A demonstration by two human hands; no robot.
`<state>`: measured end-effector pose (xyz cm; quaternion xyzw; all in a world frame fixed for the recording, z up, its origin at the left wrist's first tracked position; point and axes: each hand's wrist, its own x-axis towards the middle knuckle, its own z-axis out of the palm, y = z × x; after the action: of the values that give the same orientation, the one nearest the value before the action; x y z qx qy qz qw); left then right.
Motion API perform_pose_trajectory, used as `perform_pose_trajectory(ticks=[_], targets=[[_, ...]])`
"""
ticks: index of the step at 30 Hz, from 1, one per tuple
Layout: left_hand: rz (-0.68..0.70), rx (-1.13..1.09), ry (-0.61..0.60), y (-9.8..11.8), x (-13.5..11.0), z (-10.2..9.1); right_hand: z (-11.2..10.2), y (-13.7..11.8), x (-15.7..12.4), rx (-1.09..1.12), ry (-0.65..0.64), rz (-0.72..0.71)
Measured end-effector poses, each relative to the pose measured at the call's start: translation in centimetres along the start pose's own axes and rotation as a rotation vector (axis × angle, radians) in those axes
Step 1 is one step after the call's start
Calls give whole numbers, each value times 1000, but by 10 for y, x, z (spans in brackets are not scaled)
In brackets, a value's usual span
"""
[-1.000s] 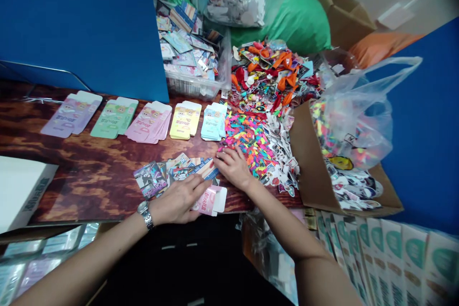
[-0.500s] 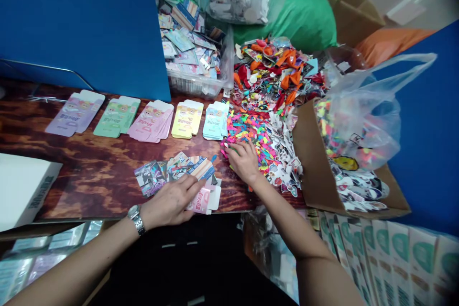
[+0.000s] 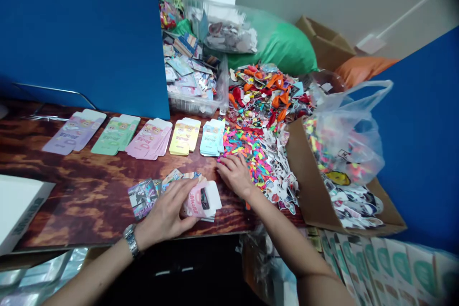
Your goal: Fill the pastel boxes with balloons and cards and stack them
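My left hand (image 3: pixel 167 213) grips a small pink card box (image 3: pixel 196 204) near the table's front edge. Its white end flap stands out to the right and its mouth gapes, with something dark inside. Printed cards (image 3: pixel 142 197) lie fanned on the table behind and left of that hand, partly hidden by it. At the left edge of the heap of small bright balloons (image 3: pixel 253 153), my right hand (image 3: pixel 234 174) has its fingers bent down and close together. Whatever is under those fingertips is hidden.
Flat boxes lie in a row: purple (image 3: pixel 73 131), green (image 3: pixel 114 135), pink (image 3: pixel 148 139), yellow (image 3: pixel 184 136) and blue (image 3: pixel 212 137). White stickers (image 3: pixel 281 167) border the balloons. An open carton (image 3: pixel 310 177) stands right, a clear card bin (image 3: pixel 195 105) behind, a white box (image 3: pixel 21 210) left.
The pink box has been lifted and tilted up in my left hand, its open end showing. My right hand has shifted slightly left along the balloon heap. The whole view has tipped upward.
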<state>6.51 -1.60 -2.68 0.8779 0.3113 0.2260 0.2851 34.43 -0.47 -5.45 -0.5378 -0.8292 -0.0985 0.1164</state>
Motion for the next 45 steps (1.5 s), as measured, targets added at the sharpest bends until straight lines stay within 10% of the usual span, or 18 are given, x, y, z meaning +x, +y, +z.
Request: perform_pose_trajectory(ticks=[18,36,45], targets=[[-146,-8,261,-11,10,12,12,116,128,-82,-268,651],[-187,16,184,-16,16,21,43,128,182,-35,-281,473],[-341,-166,348,-21,32,5,-28,119,147,214,-103,439]])
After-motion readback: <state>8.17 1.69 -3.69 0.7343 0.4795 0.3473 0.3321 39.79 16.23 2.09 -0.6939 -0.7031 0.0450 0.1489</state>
